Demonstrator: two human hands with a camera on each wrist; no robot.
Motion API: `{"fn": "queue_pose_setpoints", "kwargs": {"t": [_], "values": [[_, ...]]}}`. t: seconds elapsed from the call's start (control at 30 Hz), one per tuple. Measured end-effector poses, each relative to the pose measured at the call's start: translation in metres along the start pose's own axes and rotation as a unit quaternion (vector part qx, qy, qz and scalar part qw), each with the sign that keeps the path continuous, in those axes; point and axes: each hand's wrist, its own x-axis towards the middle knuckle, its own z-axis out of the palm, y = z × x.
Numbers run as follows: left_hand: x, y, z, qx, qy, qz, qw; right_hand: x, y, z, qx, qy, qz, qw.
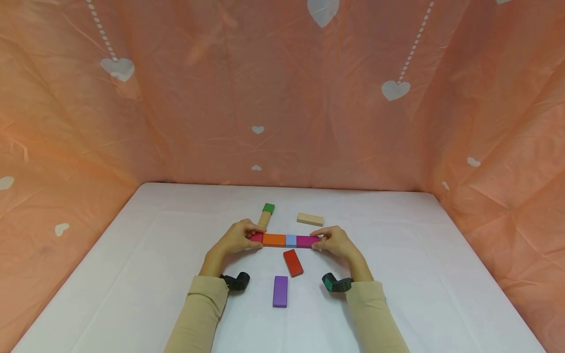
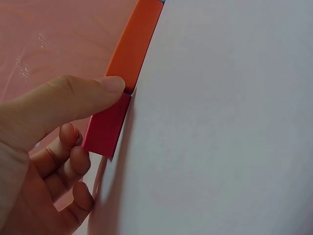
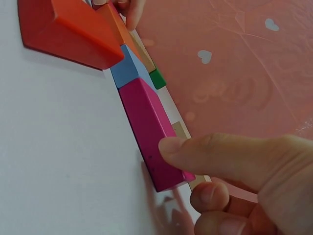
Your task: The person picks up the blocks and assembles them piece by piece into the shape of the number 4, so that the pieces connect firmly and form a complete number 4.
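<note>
Four-sided wooden blocks stand end to end in a row in the head view: a crimson block [image 1: 257,238], an orange block [image 1: 274,240], a light blue block [image 1: 291,240] and a magenta block [image 1: 306,241]. My left hand [image 1: 237,237] pinches the crimson end, its thumb [image 2: 113,85] lying near the joint with the orange block. At the other end my right hand [image 1: 338,242] pinches the magenta block between thumb [image 3: 172,146] and fingers. Shadows show beside both ends; whether the row is off the table I cannot tell.
Nearer me lie a red block [image 1: 293,263] and a purple block [image 1: 280,291]. Behind the row are a plain wooden block [image 1: 264,219], a green block [image 1: 269,208] at its far end, and another plain block [image 1: 310,219]. A pinkish-orange curtain [image 1: 282,98] surrounds the white table [image 1: 397,235].
</note>
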Motion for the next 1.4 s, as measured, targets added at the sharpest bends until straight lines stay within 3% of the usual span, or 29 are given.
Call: {"fn": "queue_pose_setpoints", "kwargs": {"t": [0.23,0.47,0.67,1.07,1.4], "values": [[0.000,-0.001,-0.001,0.000,0.000,-0.002,1.0000,0.000,0.000,-0.001,0.010,-0.004,0.004,0.9999],[0.002,0.002,0.000,-0.002,-0.001,-0.013,0.9999,-0.002,0.005,-0.007,0.033,-0.023,-0.054,0.9977],[0.002,0.003,0.001,-0.002,0.002,-0.014,0.9999,0.001,0.005,-0.010,0.043,-0.020,-0.032,0.9984],[0.000,-0.001,0.003,-0.008,0.004,-0.010,0.9999,0.010,0.011,-0.009,0.081,0.025,-0.010,0.9964],[0.000,0.000,0.003,-0.008,0.000,-0.017,0.9998,0.024,0.017,-0.011,0.070,0.072,-0.034,0.9943]]}}
